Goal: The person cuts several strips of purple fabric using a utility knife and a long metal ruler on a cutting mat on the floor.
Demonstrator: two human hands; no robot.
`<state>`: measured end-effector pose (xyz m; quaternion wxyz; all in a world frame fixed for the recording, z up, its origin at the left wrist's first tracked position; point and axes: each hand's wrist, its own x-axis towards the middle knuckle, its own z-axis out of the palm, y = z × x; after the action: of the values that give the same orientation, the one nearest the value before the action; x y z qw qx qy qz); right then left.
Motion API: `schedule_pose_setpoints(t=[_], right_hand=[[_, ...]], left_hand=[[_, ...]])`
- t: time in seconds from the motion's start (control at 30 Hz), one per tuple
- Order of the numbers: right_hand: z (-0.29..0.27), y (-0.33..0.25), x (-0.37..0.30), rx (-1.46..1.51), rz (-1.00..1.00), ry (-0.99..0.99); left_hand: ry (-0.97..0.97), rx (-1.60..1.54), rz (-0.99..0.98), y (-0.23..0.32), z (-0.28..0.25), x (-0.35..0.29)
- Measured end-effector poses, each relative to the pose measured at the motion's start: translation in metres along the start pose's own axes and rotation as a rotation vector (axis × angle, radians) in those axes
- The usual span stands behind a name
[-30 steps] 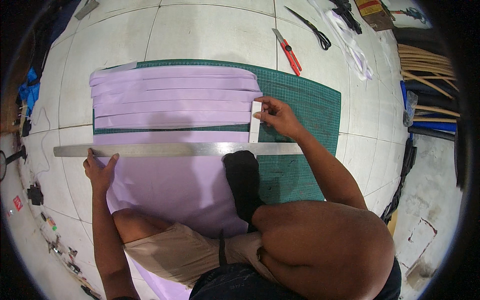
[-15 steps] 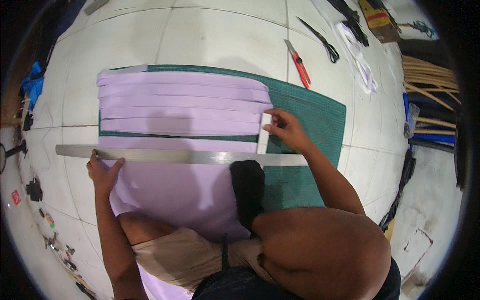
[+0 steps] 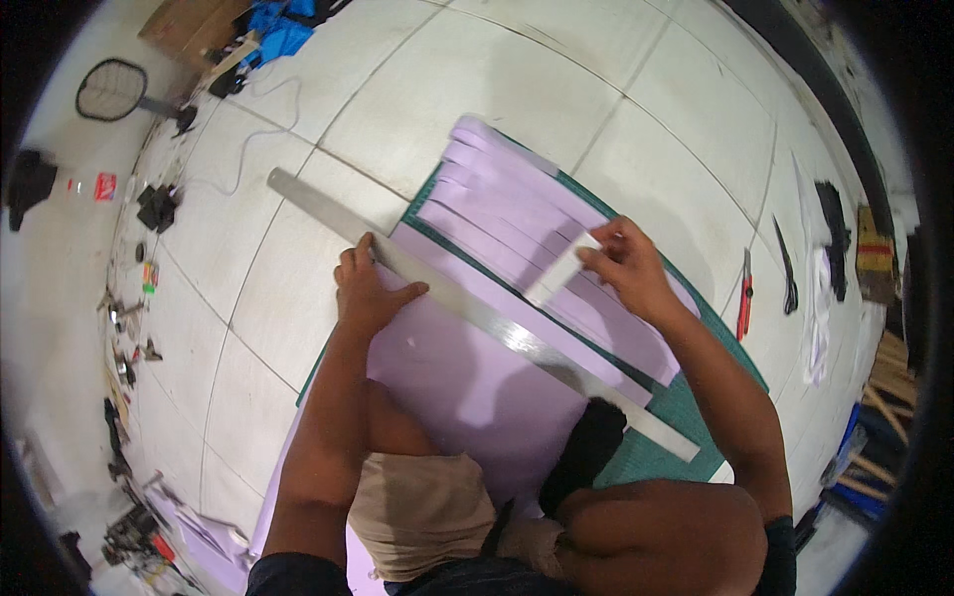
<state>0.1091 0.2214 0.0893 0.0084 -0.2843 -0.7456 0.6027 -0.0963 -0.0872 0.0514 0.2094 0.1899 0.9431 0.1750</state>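
A long metal ruler [image 3: 452, 303] lies slantwise across a sheet of lilac material [image 3: 457, 397]. My left hand [image 3: 370, 296] rests on the ruler's left part with thumb and fingers spread. Between the thumb and fingers of my right hand [image 3: 626, 263] is a flat white rectangular strip [image 3: 564, 268]. Its lower end reaches over a narrow lilac band beyond the ruler. Several cut lilac strips [image 3: 502, 199] lie side by side just past that, partly under my right hand. A green cutting mat [image 3: 661, 437] shows beneath the material.
My black-socked foot [image 3: 581, 447] is at the ruler's right part, its toes against or over the edge. To the right on the tiled floor lie a red utility knife [image 3: 745, 298] and black scissors [image 3: 788, 268]. A racket-shaped object [image 3: 111, 89] is at far left.
The view has turned, so the mat and ruler now slant. My right hand has carried the white strip from near the ruler's right end toward its middle. My left hand stays on the ruler.
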Motion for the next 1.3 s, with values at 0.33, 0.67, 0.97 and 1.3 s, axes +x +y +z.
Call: schedule_pose_setpoints(t=[0.33,0.67,0.97,1.3], right_hand=[[0.138,-0.027,0.113,0.118,0.035,-0.044],[0.15,-0.026,0.141,-0.108,-0.107,-0.072],[0.148,-0.02,0.142,-0.091,-0.091,-0.084],[0.147,-0.018,0.142,-0.102,-0.06,-0.074]], left_hand=[[-0.039,-0.007,-0.104,0.016,-0.005,-0.004],[-0.031,-0.005,-0.121,0.013,-0.006,-0.002],[0.009,-0.022,-0.073,0.006,-0.001,-0.002],[-0.069,-0.069,-0.125,0.017,-0.012,-0.001]])
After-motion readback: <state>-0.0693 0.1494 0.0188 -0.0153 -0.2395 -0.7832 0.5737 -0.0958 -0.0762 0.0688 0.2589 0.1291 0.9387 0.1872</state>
